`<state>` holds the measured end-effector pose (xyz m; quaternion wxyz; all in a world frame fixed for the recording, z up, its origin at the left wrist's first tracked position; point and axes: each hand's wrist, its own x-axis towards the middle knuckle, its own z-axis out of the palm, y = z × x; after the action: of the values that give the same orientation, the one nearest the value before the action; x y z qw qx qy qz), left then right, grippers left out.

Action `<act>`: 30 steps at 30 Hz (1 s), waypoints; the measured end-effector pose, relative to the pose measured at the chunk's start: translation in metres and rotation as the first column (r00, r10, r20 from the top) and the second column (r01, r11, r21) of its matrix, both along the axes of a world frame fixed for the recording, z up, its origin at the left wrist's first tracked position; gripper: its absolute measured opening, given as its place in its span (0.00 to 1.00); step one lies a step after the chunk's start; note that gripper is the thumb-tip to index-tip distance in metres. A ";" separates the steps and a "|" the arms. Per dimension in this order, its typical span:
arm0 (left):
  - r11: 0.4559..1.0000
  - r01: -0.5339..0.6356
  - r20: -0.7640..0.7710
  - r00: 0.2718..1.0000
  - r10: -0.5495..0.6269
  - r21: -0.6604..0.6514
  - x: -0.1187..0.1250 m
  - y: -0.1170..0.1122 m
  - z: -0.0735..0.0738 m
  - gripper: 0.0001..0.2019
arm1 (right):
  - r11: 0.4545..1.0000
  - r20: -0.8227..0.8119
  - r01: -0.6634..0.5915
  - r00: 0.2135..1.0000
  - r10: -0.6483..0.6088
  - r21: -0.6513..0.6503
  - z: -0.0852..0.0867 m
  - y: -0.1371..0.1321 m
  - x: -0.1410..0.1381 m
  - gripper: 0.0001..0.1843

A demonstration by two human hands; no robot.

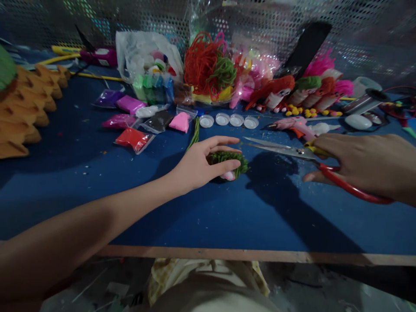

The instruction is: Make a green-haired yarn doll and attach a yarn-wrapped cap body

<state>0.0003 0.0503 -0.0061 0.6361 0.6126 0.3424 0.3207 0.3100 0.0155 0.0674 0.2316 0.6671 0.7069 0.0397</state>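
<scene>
My left hand (201, 162) reaches across the blue table (97, 173) and curls round a small doll with green yarn hair (232, 164), which rests on the table top. My right hand (367, 167) grips red-handled scissors (292, 151). Their blades point left, slightly parted, with the tips just above and right of the doll. A few centimetres separate the blade tips from my left fingers.
Behind lie small bags of coloured clay (133, 138), three white round lids (229, 120), a tangle of red and green yarn (208, 65), finished yarn-haired dolls (292, 93) and a clear bag of clay tubs (149, 69). Orange foam shapes (26, 108) sit far left. The table's wooden edge (227, 255) runs near me.
</scene>
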 end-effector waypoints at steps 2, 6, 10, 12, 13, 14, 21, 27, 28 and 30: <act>1.000 0.017 -0.010 1.000 -0.017 -0.001 0.002 0.000 0.001 0.27 | 0.998 0.013 0.049 0.999 -0.049 -0.029 -0.002 -0.007 -0.002 0.50; 1.000 -0.004 -0.020 1.000 0.004 -0.002 0.004 0.001 0.001 0.26 | 0.997 -0.021 0.073 0.997 -0.073 -0.003 -0.010 -0.022 -0.004 0.50; 0.999 -0.038 0.002 0.999 0.038 0.018 0.005 0.002 -0.002 0.27 | 0.999 -0.070 0.014 0.997 -0.011 0.050 -0.019 -0.034 -0.006 0.49; 0.998 -0.053 0.009 0.999 0.052 0.028 0.006 0.002 -0.002 0.27 | 0.996 -0.099 -0.019 0.995 0.028 0.087 -0.022 -0.037 -0.010 0.49; 0.998 -0.055 0.007 0.998 0.055 0.026 0.006 0.002 -0.002 0.27 | 0.994 -0.113 -0.030 0.993 0.042 0.104 -0.023 -0.038 -0.012 0.49; 0.998 -0.056 0.004 0.998 0.056 0.022 0.006 0.002 -0.001 0.27 | 0.993 -0.125 -0.036 0.991 0.051 0.114 -0.023 -0.039 -0.014 0.49; 0.998 -0.054 -0.040 0.998 0.055 0.036 0.005 0.001 0.001 0.27 | 0.990 -0.162 -0.048 0.984 0.070 0.135 -0.025 -0.037 -0.024 0.46; 0.997 -0.062 -0.013 0.998 0.062 0.045 0.006 0.001 -0.002 0.27 | 0.912 -0.182 -0.248 0.931 0.318 0.327 -0.032 -0.039 -0.016 0.43; 0.997 -0.062 -0.010 0.998 0.062 0.044 0.006 0.001 -0.001 0.26 | 0.889 -0.178 -0.285 0.914 0.365 0.357 -0.034 -0.040 -0.015 0.42; 0.997 -0.067 -0.017 0.998 0.068 0.046 0.006 0.001 0.000 0.26 | 0.853 -0.173 -0.340 0.885 0.433 0.397 -0.036 -0.039 -0.013 0.40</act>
<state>0.0064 0.0513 -0.0065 0.6076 0.6178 0.3616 0.3441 0.2969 -0.0237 0.0309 0.0012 0.5400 0.8321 0.1263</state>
